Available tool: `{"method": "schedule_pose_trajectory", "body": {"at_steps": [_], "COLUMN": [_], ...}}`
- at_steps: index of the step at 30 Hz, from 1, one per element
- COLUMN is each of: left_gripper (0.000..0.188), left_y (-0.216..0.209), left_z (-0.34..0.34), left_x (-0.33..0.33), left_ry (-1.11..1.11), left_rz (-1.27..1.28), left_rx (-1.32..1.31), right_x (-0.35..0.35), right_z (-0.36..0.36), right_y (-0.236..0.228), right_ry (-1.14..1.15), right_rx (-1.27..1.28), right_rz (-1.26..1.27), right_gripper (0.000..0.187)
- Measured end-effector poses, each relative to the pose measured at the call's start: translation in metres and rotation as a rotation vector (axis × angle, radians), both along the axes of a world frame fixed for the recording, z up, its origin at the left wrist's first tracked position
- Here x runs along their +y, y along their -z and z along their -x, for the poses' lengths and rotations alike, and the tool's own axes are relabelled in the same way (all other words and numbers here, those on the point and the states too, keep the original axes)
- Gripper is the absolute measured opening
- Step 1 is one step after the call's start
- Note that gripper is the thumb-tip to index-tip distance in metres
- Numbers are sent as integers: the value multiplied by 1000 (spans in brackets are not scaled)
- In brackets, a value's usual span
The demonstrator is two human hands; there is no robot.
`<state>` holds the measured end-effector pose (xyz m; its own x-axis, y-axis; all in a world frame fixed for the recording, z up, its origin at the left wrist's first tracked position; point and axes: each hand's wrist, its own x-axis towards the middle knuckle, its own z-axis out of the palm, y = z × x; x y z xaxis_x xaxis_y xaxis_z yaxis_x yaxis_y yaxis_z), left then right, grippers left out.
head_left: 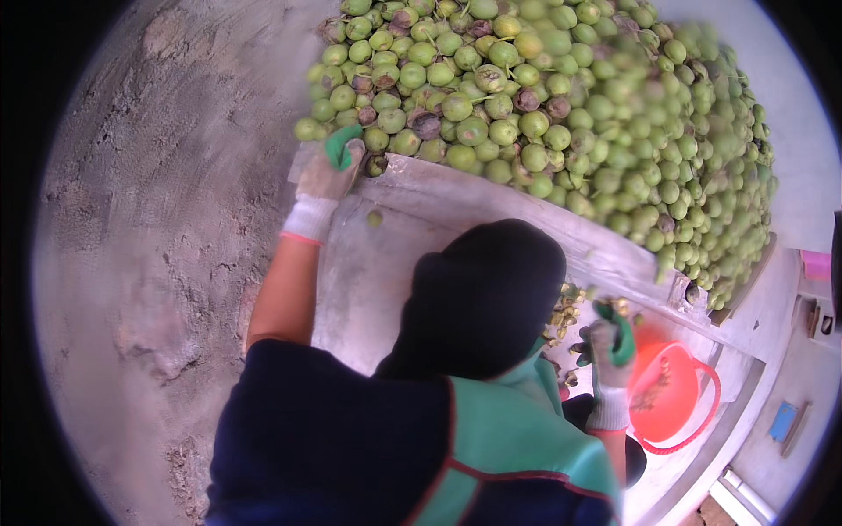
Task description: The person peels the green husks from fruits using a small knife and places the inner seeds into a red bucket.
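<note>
My left hand (331, 171), in a pale knit glove with green coating, is at the near left corner of a big heap of round green fruit (456, 107). Its fingers look curled, and whatever they hold is hidden. A dark fruit (375, 165) lies right beside it. Lower right, my right hand (612, 346), gloved alike, hovers just left of a red bucket (671, 399). Its fingers are apart and partly blurred; I make out nothing held. Small brownish pieces (653, 383) show blurred against the bucket.
A pale ledge (517, 209) borders the heap's near side. Yellowish-brown scraps (564, 314) lie on the floor left of my right hand. Rough grey ground (167, 228) spreads on the left. A small blue object (783, 421) lies far right. Dark cloth (491, 289) covers the middle of the view.
</note>
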<state>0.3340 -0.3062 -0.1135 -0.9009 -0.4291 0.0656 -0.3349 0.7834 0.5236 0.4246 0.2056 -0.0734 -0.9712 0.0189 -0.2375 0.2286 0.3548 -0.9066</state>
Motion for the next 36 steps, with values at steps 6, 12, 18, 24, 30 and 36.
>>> {"method": "schedule_pose_trajectory", "body": {"at_steps": [6, 12, 18, 24, 30, 36], "left_gripper": [55, 69, 71, 62, 51, 41], "left_y": [25, 28, 15, -62, -66, -14], "left_z": [24, 72, 143, 224, 196, 80], "left_x": [15, 7, 27, 32, 11, -32], "left_ry": [141, 134, 52, -74, 232, -83], "left_rz": [696, 634, 372, 280, 146, 329], "left_rx": [-205, -131, 188, 198, 507, 339], "right_x": [-14, -1, -17, -38, -24, -10], "right_z": [10, -4, -2, 11, -6, -7], "right_y": [-19, -1, -17, -45, -32, -10], "right_ry": [35, -20, 64, 92, 143, 32], "right_rx": [-41, 96, 30, -51, -61, -1], "right_rz": [194, 0, 28, 80, 167, 35], "right_gripper": [36, 34, 35, 35, 36, 34]}}
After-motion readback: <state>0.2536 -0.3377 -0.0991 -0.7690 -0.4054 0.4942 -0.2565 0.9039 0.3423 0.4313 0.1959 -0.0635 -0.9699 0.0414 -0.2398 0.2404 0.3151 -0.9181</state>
